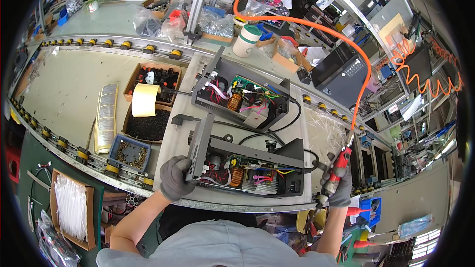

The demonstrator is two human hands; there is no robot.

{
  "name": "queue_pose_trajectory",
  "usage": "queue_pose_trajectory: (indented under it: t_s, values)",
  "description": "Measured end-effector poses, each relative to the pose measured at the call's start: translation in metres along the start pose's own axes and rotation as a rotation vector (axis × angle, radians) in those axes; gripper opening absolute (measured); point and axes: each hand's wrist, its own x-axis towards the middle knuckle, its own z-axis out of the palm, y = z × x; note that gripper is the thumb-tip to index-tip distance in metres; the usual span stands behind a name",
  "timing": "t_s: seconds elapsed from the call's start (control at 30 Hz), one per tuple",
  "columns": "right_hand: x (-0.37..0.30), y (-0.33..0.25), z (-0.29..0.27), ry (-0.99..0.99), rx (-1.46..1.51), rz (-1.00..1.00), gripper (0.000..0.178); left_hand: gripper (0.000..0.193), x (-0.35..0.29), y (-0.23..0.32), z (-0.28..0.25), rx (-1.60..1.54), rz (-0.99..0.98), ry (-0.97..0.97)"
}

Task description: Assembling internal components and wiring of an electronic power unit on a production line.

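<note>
A grey-gloved left hand of mine (176, 180) has its fingers curled around the edge of the upright grey end panel (201, 146) of the nearer electronics unit. That unit's open dark metal housing (292, 160) shows a copper coil (237, 177), a circuit board and coloured wires inside. At the unit's right end, my gloved right hand (341, 190) is closed around a red air screwdriver (338, 168), its tip angled down and to the left, apart from the housing. Behind lies a second open unit (247, 100) of the same kind, with a black cable looping from it.
An orange air hose (363, 59) arches overhead to the screwdriver. Left of the units stand a box of black parts (163, 98), a tray of black screws (147, 127) and a blue bin of brass-coloured screws (129, 154). Roller rails (108, 43) border the bench. Another person stands at the back.
</note>
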Motion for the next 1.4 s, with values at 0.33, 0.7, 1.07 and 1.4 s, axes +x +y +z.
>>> queue_pose_trajectory:
  t_s: [0.33, 0.7, 1.07, 1.4]
  values:
    - [0.080, -0.064, 0.049, 0.069, -0.616, -0.193, 0.030, 0.052, 0.037, -0.027, 0.035, 0.003, 0.105, 0.091]
    - [0.173, -0.138, 0.222, -0.083, -0.768, -0.999, 0.024, 0.052, 0.039, -0.017, 0.026, 0.021, -0.060, 0.013]
    - [0.463, -0.345, 0.379, 0.636, -1.161, -1.354, 0.068, 0.050, 0.035, -0.032, 0.033, -0.103, -0.077, -0.014]
    - [0.431, -0.213, 0.265, 0.518, -1.352, -1.592, 0.057, 0.050, 0.054, -0.037, 0.015, -0.212, -0.023, -0.132]
